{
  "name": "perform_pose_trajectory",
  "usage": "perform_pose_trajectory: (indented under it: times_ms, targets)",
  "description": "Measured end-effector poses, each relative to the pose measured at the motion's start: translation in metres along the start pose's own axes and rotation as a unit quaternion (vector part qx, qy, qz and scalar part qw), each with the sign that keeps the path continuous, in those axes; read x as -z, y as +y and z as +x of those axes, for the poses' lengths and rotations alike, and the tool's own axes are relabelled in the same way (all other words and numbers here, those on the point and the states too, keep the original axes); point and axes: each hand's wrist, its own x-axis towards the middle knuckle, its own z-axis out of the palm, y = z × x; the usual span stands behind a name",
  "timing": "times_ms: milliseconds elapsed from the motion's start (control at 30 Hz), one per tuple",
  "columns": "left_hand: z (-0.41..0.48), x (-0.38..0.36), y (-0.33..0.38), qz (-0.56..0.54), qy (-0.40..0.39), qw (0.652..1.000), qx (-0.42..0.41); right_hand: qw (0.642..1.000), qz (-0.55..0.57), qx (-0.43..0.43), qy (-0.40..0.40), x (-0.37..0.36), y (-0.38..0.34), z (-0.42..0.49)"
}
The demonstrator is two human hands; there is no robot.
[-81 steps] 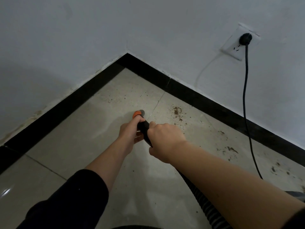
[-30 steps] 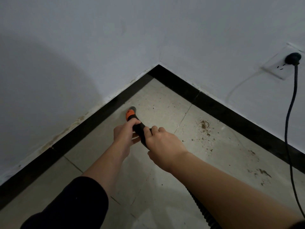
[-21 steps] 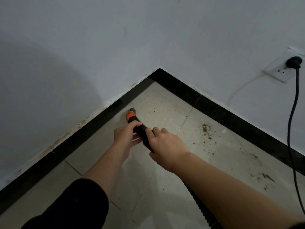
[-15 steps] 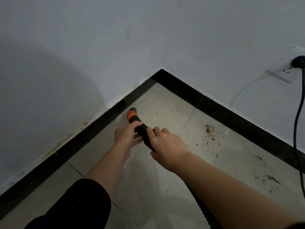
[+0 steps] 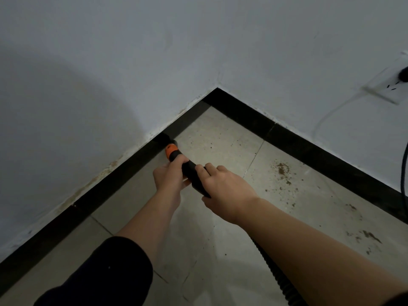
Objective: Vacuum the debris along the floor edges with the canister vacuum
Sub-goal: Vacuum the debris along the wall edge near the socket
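A: Nozzle (image 5: 189,171) tip beyond the left hand (image 5: 169,176) fingers?
B: Lost against black baseboard (image 5: 99,195), contact unclear.
A: Hose (image 5: 276,277) behind the right hand (image 5: 225,189) fingers?
B: Under the forearm (image 5: 309,250), then cut off by bottom edge.

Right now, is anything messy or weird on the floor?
Yes. Brown debris lies scattered on the tiles right of the vacuum nozzle, and brownish stains mark the left wall just above the black baseboard.
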Motion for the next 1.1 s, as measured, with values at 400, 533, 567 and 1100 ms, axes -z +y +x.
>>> perform_pose_trajectory:
  times_ms: [400, 533, 567, 1100]
  targets:
    - [-0.006, -0.018, -0.011, 0.037, -0.061, 0.997, 0.025, 0.998, -0.046, -0.028, -0.013, 0.004, 0.013, -0.017]
    - [-0.006, -0.024, -0.016, 0.045, -0.088, 0.994, 0.038, 0.998, -0.043, -0.043, -0.021, 0.005, 0.019, -0.023]
    - [-0.006, -0.026, -0.017, 0.047, -0.094, 0.993, 0.043, 0.998, -0.042, -0.047, -0.024, 0.005, 0.020, -0.024]
    - [-0.014, -0.057, -0.042, 0.079, -0.135, 0.985, 0.071, 0.994, -0.045, -0.092, -0.048, 0.003, 0.042, -0.048]
